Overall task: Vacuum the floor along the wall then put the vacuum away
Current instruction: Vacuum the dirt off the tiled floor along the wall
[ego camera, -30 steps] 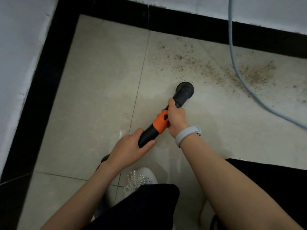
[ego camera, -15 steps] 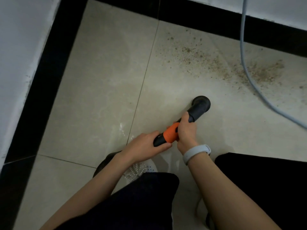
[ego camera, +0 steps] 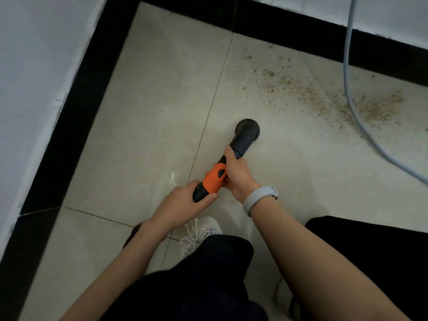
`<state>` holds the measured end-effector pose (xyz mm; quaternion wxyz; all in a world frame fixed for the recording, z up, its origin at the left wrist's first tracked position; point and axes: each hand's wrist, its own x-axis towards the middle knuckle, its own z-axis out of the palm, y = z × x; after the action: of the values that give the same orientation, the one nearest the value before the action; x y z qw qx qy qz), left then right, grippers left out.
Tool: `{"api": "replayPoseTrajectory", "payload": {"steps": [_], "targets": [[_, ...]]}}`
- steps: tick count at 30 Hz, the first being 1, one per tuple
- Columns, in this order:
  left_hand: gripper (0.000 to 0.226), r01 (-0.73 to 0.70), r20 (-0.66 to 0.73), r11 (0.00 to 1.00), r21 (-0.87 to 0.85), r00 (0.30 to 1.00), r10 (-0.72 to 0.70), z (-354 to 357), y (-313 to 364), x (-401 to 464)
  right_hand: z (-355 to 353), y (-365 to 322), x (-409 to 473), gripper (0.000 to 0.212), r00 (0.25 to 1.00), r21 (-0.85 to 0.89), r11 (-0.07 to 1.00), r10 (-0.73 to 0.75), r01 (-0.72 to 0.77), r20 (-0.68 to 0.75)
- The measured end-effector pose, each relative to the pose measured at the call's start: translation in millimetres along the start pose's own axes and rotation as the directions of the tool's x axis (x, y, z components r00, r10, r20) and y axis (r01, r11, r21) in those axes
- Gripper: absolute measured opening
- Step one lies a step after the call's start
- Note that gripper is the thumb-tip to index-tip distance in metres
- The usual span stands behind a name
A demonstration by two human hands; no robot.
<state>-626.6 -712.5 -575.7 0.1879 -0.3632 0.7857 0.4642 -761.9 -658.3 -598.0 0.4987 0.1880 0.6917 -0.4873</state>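
A black handheld vacuum with an orange collar (ego camera: 214, 178) points down at the pale tiled floor (ego camera: 157, 107), its round nozzle (ego camera: 247, 129) resting on a tile. My left hand (ego camera: 185, 203) grips the rear of the handle. My right hand (ego camera: 238, 173), a grey band on its wrist, is closed around the body just ahead of the orange part. A scatter of brown crumbs (ego camera: 312, 93) lies beyond the nozzle, toward the far wall's black skirting (ego camera: 289, 33).
A light blue cable (ego camera: 347, 89) hangs down the far wall and runs across the floor to the right, through the crumbs. Black skirting (ego camera: 76, 126) lines the left wall. My white beaded shoe (ego camera: 200, 230) and dark trousers fill the near edge.
The vacuum nozzle has been drawn back from the edge of the crumbs toward me and slightly left. Both hands have kept their grip.
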Motion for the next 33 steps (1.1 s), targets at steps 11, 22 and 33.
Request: {"api": "replayPoseTrajectory", "payload": {"steps": [11,22,33], "targets": [[0.035,0.042,-0.147,0.997,0.071,0.989,-0.031,-7,-1,-4,18,-3,2,0.040,0.999,-0.075,0.997,-0.027,0.025,-0.032],[0.038,0.038,-0.218,0.999,0.004,0.975,-0.036,-15,39,46,17,-68,15,0.031,0.986,-0.131,0.980,-0.158,0.150,-0.054],[0.040,-0.183,0.079,0.967,0.176,0.982,0.172,37,97,68,-89,-71,12,0.039,0.920,0.100,0.985,-0.094,0.141,-0.381]]}}
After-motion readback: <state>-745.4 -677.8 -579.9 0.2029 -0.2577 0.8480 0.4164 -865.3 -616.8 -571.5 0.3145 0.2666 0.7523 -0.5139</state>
